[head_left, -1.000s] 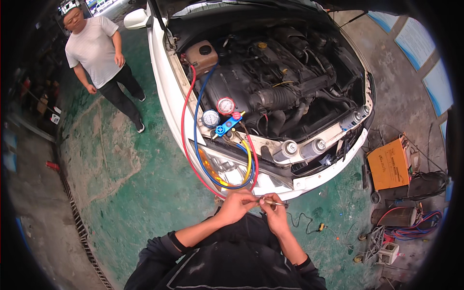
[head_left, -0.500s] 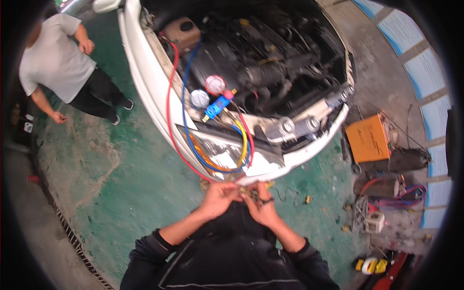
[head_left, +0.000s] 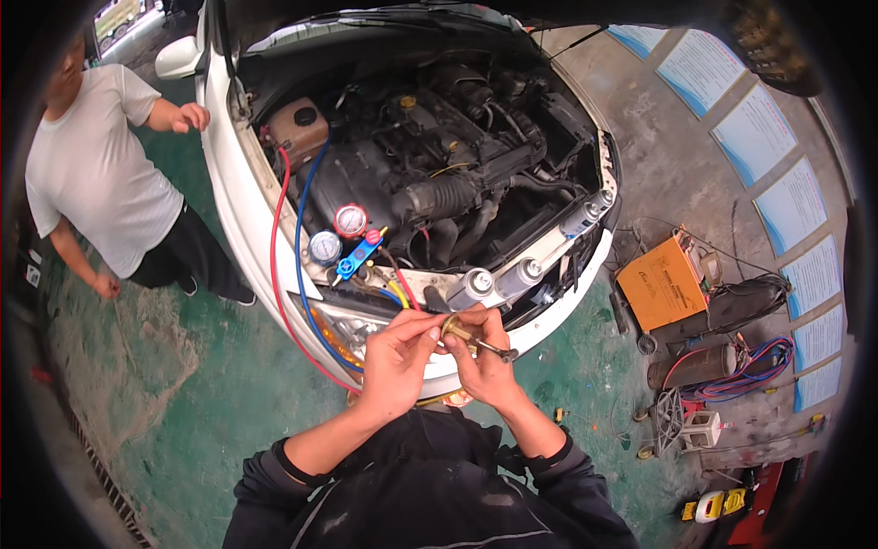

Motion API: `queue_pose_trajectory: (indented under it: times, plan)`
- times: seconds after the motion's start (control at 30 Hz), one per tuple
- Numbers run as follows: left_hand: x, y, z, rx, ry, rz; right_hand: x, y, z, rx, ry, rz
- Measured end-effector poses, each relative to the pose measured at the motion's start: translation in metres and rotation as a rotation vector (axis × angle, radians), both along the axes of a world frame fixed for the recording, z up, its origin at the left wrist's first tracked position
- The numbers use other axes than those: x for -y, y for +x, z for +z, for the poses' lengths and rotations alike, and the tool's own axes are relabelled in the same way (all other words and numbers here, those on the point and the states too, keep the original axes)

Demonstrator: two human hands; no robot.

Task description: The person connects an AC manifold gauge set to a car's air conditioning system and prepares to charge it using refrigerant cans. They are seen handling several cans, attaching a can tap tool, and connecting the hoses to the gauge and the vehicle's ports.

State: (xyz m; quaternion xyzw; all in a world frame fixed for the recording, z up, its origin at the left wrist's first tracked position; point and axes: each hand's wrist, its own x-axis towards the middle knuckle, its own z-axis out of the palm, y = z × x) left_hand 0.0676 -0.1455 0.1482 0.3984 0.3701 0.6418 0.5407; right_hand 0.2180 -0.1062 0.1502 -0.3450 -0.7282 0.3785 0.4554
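In front of the car's headlight, my two hands meet around a small brass fitting (head_left: 460, 332) with a dark stem sticking out to the right. My right hand (head_left: 487, 368) is closed around its body, thumb along the near side. With thumb and fingertips, my left hand (head_left: 395, 361) pinches its left end. Just beyond sits a blue gauge manifold (head_left: 358, 259) with a red gauge (head_left: 350, 220) and a pale-faced gauge (head_left: 325, 247). From it a red hose (head_left: 275, 220), a blue hose (head_left: 301, 224) and a yellow hose (head_left: 399, 293) loop over the front corner.
Silver cans (head_left: 472, 288) stand along the white car's front edge, below the open engine bay (head_left: 430, 174). A person in a white T-shirt (head_left: 105, 174) stands at the left fender. On the right are an orange box (head_left: 663, 284), a brown cylinder (head_left: 690, 368) and coiled hoses (head_left: 754, 375).
My view has tilted up, showing more engine bay. Both hands have risen in the picture, and the brass fitting shows more plainly. The person at left has raised one hand toward the fender.
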Motion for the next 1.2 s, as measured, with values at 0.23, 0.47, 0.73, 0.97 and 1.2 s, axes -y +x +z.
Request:
queue_pose_trajectory:
  times: [0.23,0.47,0.73,0.97,1.2]
  plan:
    - [-0.024,0.036,0.042,-0.138,0.227,-0.053,-0.03,0.012,0.03,-0.403,-0.131,-0.107]
    - [-0.049,0.069,0.048,-0.57,0.38,0.052,-0.045,0.038,0.033,-0.703,-0.493,-0.055]
    - [-0.075,0.085,0.038,-0.347,0.206,0.108,-0.054,0.059,0.037,-0.927,-0.812,0.089]
    - [-0.085,0.071,0.031,-0.236,0.067,-0.067,-0.06,0.075,0.029,-0.923,-0.957,0.216]
    - [-0.085,0.059,0.032,-0.555,0.364,-0.299,-0.06,0.078,0.025,-0.681,-1.168,0.434]
